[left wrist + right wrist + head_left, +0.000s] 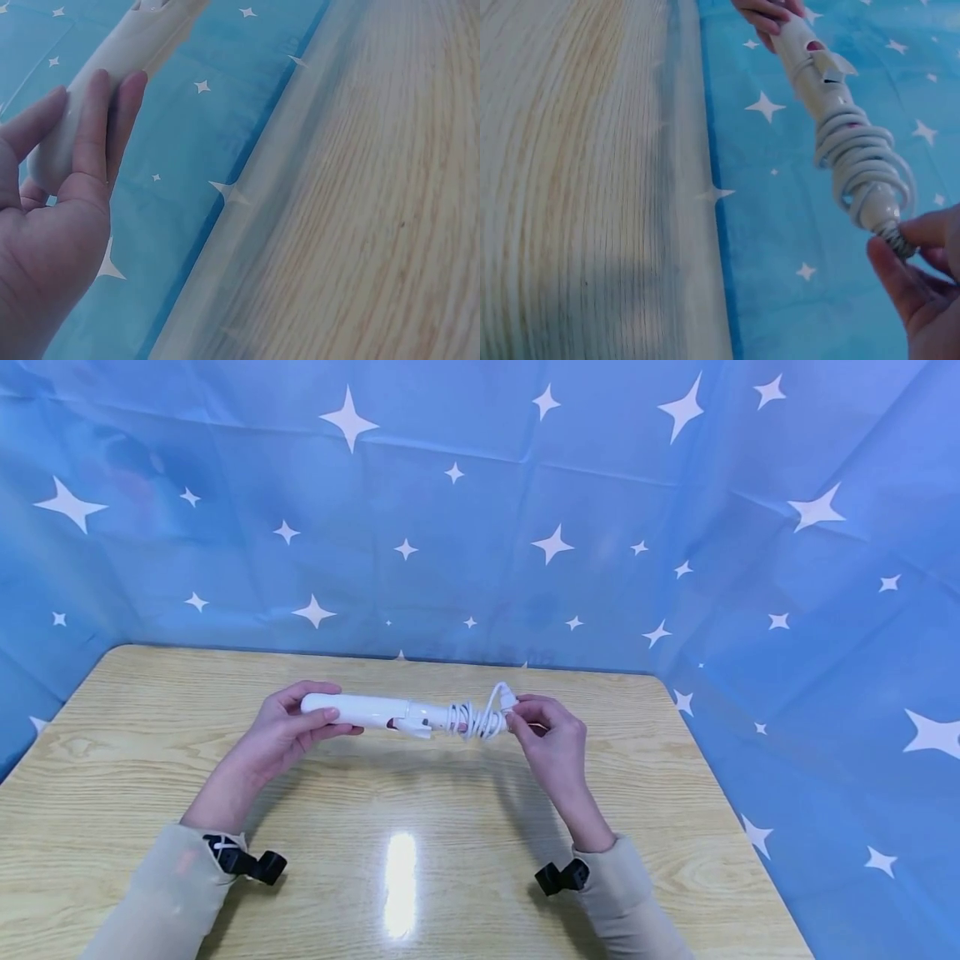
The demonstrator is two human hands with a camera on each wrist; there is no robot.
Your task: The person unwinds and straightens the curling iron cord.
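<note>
A white curling iron (367, 710) is held level above the table by both hands. My left hand (288, 727) grips its thick rounded end, thumb on the near side, fingers around it; the left wrist view shows this end (67, 142) between thumb and fingers. A small lever (412, 727) sticks out near the middle. White cord (476, 721) is wound in several loops around the other end. My right hand (555, 739) pinches the ribbed cord base (894, 238) at that tip between thumb and finger. The white plug (507, 698) sits beside those fingers.
Underneath is a light wood-grain table (330, 877), with a bright light reflection near its front. A blue cloth with white stars (480, 585) hangs behind and along the sides. Small black cameras (267, 867) are strapped to both wrists.
</note>
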